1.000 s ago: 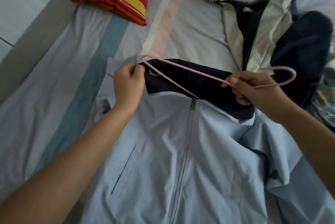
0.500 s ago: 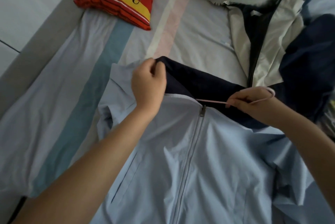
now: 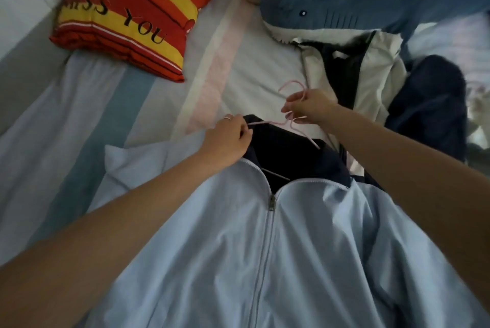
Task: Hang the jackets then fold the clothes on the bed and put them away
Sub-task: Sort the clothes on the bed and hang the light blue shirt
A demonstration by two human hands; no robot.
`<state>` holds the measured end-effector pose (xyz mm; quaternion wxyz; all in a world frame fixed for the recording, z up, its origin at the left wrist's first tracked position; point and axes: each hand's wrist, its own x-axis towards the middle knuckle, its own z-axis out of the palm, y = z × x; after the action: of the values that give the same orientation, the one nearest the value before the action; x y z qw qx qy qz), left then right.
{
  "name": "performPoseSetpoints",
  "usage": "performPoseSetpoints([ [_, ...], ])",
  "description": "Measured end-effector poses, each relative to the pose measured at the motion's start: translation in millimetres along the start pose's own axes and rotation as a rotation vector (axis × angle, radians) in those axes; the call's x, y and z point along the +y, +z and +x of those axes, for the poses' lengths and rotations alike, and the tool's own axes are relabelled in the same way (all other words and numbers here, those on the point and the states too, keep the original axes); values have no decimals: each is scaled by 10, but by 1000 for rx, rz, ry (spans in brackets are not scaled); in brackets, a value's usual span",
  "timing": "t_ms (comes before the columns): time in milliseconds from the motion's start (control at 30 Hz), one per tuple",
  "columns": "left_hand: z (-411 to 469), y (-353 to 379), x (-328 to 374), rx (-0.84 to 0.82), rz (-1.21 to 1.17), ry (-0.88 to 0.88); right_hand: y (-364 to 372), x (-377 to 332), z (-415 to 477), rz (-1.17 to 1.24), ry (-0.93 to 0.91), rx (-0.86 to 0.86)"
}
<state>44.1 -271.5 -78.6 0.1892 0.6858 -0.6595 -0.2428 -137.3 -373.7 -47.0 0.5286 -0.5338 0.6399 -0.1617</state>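
Observation:
A light blue zip jacket (image 3: 278,261) with a dark navy collar lies flat on the bed, zipped most of the way up. A thin pink hanger (image 3: 290,123) sits in its neck opening, hook pointing up the bed. My left hand (image 3: 229,142) grips the left edge of the collar, where the hanger's arm goes in. My right hand (image 3: 309,108) pinches the hanger at the base of its hook. Part of the hanger shows inside the open neck; the rest is hidden by fabric.
A cream and navy jacket (image 3: 371,80) and a dark navy garment (image 3: 429,104) lie in a heap at the right. A red and yellow striped pillow (image 3: 138,14) and a blue shark plush (image 3: 358,1) lie at the head of the striped bed sheet (image 3: 87,104).
The hanger has gone inside the jacket's neck and its hook now sticks out above the collar. My right hand moved up to the hook's base. The view shifted toward the pillows.

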Motion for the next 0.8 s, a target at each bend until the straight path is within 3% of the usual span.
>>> performPoseSetpoints([
  [100,14,284,-310,6,198,7,27,77,437,83,38,158],
  [167,-81,468,-546,23,299,49,118,190,590,136,63,157],
  [267,-244,668,-855,25,392,89,281,383,751,67,-58,190],
  [467,-306,836,-1045,-48,519,205,509,104,1079,-158,-253,-48],
  [567,-194,844,-1032,-53,533,241,552,110,1318,-254,-271,-36],
  [700,-99,999,-1061,-127,576,254,643,409,1483,-294,-226,193],
  [800,-98,1101,-1117,-118,590,249,792,533,1091,-584,-592,465],
])
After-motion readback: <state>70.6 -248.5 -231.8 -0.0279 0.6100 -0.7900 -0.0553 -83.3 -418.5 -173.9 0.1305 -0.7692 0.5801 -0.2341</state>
